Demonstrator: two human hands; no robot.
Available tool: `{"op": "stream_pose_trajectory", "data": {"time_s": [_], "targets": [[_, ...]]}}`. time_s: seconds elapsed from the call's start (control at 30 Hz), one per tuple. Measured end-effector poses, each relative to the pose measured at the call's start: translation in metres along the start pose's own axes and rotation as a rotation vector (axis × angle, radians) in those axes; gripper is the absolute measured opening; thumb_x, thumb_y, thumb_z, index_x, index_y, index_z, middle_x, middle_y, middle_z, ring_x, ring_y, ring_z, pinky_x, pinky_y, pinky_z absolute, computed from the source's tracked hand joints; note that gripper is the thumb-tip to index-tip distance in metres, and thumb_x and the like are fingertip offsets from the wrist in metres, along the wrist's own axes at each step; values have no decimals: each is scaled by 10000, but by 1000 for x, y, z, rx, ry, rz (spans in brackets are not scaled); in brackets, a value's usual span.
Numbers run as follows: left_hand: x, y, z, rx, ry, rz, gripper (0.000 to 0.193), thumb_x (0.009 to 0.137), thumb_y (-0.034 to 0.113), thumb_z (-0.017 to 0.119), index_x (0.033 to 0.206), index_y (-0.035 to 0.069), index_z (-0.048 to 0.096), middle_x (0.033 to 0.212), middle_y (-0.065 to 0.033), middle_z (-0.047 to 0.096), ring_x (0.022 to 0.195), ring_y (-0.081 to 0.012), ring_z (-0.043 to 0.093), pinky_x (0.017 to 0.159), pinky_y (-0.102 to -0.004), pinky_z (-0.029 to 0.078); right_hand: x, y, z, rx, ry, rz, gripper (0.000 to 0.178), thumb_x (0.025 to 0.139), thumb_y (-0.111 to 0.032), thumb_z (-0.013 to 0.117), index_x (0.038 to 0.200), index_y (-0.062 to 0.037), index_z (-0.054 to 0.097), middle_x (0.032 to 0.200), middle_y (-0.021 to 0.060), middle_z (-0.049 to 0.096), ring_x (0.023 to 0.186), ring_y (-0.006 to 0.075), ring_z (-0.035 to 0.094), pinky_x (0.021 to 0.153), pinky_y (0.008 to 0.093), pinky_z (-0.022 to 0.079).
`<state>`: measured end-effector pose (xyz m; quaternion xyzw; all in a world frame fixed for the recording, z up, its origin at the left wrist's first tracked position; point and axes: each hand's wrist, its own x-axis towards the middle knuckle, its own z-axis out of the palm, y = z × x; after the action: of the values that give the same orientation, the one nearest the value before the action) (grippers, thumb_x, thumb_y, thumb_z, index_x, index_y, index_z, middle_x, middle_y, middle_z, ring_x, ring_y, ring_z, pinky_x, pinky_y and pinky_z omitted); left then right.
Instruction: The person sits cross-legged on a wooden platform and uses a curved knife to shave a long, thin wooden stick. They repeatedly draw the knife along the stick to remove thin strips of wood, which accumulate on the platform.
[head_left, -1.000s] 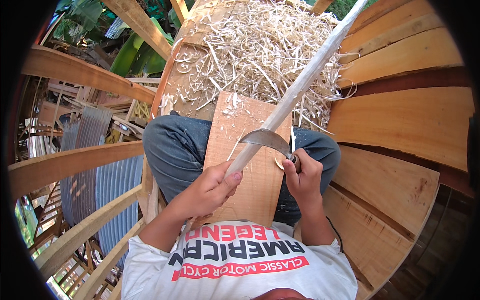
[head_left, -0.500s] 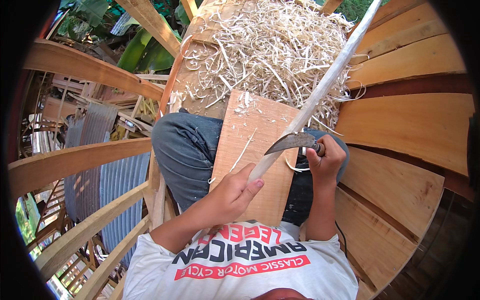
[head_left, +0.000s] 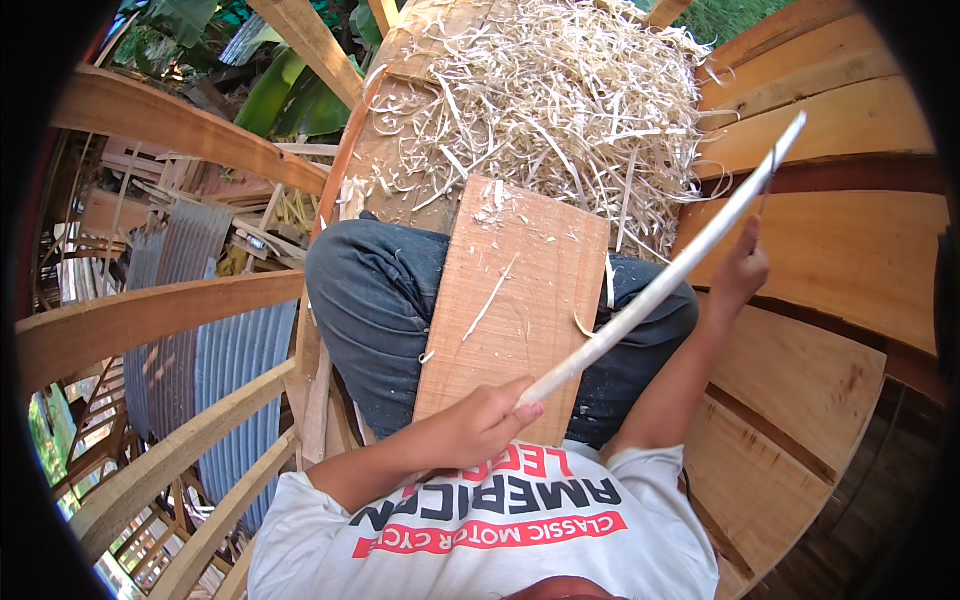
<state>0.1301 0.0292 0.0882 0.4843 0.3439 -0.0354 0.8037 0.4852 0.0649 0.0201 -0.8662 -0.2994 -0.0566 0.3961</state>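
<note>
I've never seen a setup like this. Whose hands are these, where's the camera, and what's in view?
No machine here: one person works with bare hands. A fisheye camera on their head looks down, so straight edges bend. The left hand holds the near end of a long pale stick. The right hand holds a dark-bladed tool, seen nearly edge-on near the stick's far end. A wooden board lies over the legs, bearing wood scraps; beyond it sits a heap of curly shavings.
</note>
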Motion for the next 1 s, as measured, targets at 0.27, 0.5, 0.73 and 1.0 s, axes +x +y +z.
{"op": "stream_pose_trajectory", "data": {"time_s": [0.27, 0.5, 0.73, 1.0], "targets": [[-2, -9, -29, -179, 222, 160, 259, 1028, 296, 346, 955, 63, 431, 652, 37, 366, 515, -33, 328, 444, -189, 295, -62, -22, -25, 276, -423, -169, 549, 893, -458, 595, 631, -6, 426, 513, 12, 294, 511, 103, 286, 458, 295, 251], [7, 0, -27, 34, 338, 232, 293, 1030, 305, 330, 954, 49, 453, 624, 37, 361, 516, -38, 338, 453, -201, 295, -127, -61, -21, 251, -665, -439, 488, 779, -380, 736, 573, -33, 460, 477, 103, 411, 410, 263, 431, 421, 342, 355], [1, 3, -9, 390, 514, 230, 258, 992, 200, 418, 1052, -50, 439, 574, -231, 486, 510, -379, 533, 491, -416, 392, -113, -47, -14, 111, -533, -557, 603, 711, -579, 711, 553, -64, 441, 465, 80, 411, 413, 270, 440, 417, 354, 364], [1, 7, 7, 432, 489, 261, 188, 979, 156, 431, 1013, -28, 416, 578, -210, 491, 527, -381, 543, 491, -409, 381, -102, -28, -15, 78, -358, -594, 701, 660, -728, 634, 565, -63, 434, 478, 79, 387, 432, 256, 438, 413, 351, 339]]}}
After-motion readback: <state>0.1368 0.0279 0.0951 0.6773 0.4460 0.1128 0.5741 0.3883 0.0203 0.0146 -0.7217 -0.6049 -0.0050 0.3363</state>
